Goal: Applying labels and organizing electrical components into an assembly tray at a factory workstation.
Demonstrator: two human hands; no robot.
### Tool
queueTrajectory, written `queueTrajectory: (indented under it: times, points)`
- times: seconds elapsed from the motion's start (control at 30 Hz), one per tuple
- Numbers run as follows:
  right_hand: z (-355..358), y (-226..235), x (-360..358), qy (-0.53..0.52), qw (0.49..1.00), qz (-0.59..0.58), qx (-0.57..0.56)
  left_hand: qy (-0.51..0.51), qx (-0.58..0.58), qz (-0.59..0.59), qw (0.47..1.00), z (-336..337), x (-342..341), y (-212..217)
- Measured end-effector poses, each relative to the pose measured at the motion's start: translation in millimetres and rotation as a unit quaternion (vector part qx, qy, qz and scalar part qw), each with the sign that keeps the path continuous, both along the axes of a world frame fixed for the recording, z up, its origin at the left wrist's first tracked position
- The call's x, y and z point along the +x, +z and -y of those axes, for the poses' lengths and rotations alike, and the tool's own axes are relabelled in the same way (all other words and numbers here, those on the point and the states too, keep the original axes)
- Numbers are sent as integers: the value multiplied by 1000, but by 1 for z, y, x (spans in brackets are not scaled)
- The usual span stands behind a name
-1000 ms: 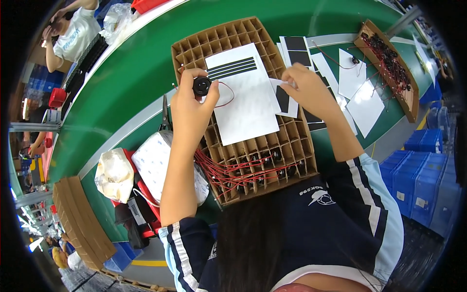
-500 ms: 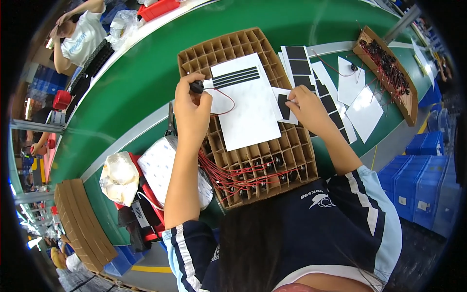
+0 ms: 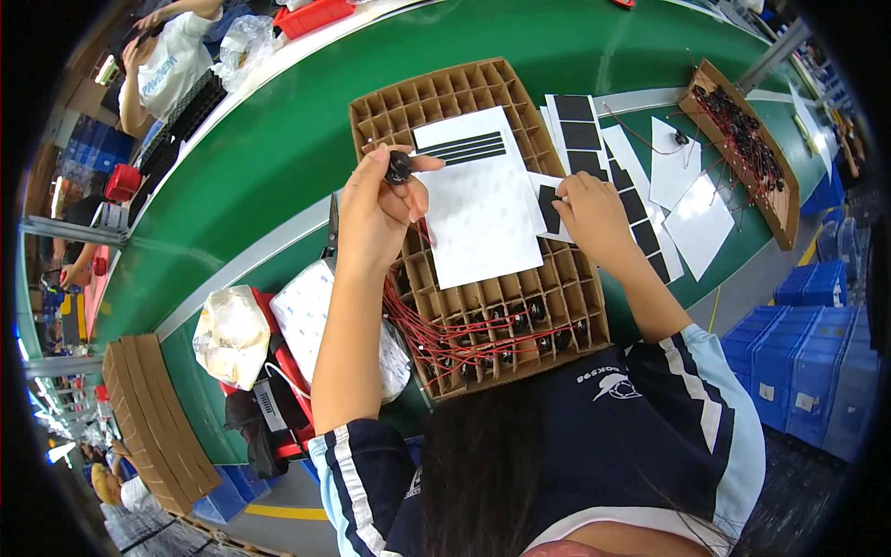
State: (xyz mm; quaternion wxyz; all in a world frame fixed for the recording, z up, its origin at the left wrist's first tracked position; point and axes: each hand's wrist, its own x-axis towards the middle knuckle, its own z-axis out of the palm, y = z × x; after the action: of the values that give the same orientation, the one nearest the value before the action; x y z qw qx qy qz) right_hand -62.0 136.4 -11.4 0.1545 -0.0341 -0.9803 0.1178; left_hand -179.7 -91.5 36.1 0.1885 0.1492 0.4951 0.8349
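Note:
My left hand (image 3: pixel 369 209) is raised over the left side of a partitioned cardboard box, gripping a small round black part (image 3: pixel 398 167) between thumb and fingers. Part of a red wire shows beneath that hand. A white sheet (image 3: pixel 483 223) with thin black strips (image 3: pixel 473 148) lies across the box's dividers (image 3: pixel 566 290). To its right, my right hand (image 3: pixel 594 212) pinches at the edge of a black rectangular sticker (image 3: pixel 548 208) on a small white backing sheet. The fingers partly cover that sticker. Black parts with red wires (image 3: pixel 445 348) fill the box's near cells.
White sheets with black rectangles (image 3: pixel 581 135) lie right of the box. Beyond them stands a cardboard tray (image 3: pixel 787 209) of black wired parts. Scissors (image 3: pixel 332 223), a white bag (image 3: pixel 302 311) and a red bin (image 3: pixel 290 432) are at left. A person sits across the green table (image 3: pixel 306 139).
My left hand has turned and lifted, bringing the black part's round face into view. My right fingers have closed in at the sticker's edge. The view has shifted slightly.

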Motion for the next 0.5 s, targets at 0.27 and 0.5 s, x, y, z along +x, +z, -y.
queueTrajectory:
  times: [0.27,0.5]
  points:
    - [-3,6,-1,8,998,55,-29,18,-200,-58,978,-1,9,1]
    - [0,-4,-1,-11,998,8,53,18,-170,-23,985,-3,13,1]
